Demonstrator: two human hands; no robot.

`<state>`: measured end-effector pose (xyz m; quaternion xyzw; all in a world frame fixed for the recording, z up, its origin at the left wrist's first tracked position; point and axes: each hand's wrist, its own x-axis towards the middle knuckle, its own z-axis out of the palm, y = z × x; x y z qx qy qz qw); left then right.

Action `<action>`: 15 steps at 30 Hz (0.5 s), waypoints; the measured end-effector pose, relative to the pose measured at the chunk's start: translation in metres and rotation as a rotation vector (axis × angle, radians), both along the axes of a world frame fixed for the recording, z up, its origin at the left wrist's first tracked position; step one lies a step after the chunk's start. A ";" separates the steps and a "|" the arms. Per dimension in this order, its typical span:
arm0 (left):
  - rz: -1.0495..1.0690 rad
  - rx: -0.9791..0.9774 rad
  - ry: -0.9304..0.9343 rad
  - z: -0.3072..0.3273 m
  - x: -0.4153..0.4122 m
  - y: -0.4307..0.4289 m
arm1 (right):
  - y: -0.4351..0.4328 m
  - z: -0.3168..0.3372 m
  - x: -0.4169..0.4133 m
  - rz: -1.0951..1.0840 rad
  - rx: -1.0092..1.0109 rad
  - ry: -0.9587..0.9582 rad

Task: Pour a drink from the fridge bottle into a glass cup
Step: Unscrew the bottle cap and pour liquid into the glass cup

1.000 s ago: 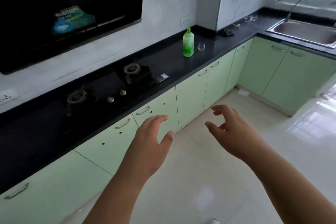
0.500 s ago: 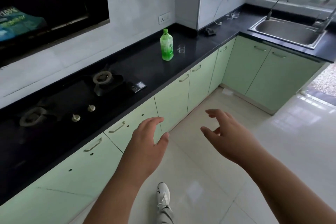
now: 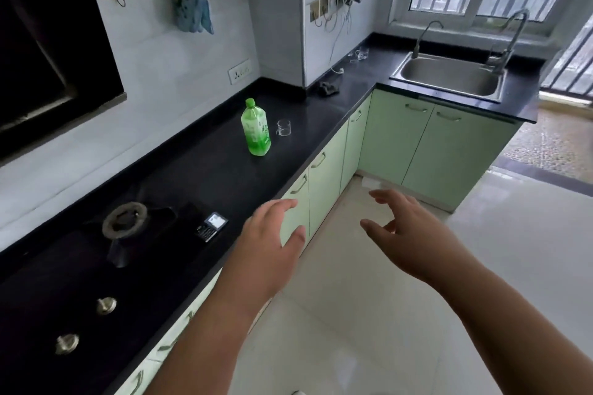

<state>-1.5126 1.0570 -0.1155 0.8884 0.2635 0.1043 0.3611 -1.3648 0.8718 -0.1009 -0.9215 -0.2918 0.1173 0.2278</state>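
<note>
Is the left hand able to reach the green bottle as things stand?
Likely yes, once closer: the left hand is open and empty, nothing stands between it and the green bottle; the glass cup sits apart.

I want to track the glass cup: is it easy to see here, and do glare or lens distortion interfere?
Head view: the cup is faint, clear glass on the black counter, but sharp; the wide lens bows the counter edge and wall; the floor glares white at right.
</note>
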 end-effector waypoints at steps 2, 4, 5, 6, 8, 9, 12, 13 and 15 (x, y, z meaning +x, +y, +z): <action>-0.012 -0.012 -0.003 0.000 0.012 0.013 | 0.009 -0.006 0.007 -0.011 -0.014 0.028; -0.020 -0.014 -0.006 -0.002 0.024 0.027 | 0.020 -0.011 0.019 -0.016 -0.025 0.040; -0.022 -0.009 -0.001 -0.003 0.031 0.034 | 0.026 -0.013 0.026 -0.018 -0.025 0.045; -0.023 -0.006 0.003 -0.005 0.039 0.041 | 0.033 -0.015 0.035 -0.019 -0.022 0.048; -0.014 -0.002 0.000 -0.009 0.055 0.053 | 0.048 -0.019 0.053 -0.009 -0.005 0.051; -0.005 0.002 -0.008 -0.010 0.064 0.059 | 0.056 -0.021 0.064 0.000 0.003 0.051; 0.016 0.016 -0.009 -0.013 0.095 0.074 | 0.079 -0.024 0.102 0.026 0.025 0.041; 0.021 0.018 -0.007 -0.013 0.106 0.079 | 0.086 -0.026 0.116 0.032 0.032 0.041; 0.038 0.027 -0.010 -0.013 0.130 0.089 | 0.101 -0.028 0.144 0.059 0.040 0.043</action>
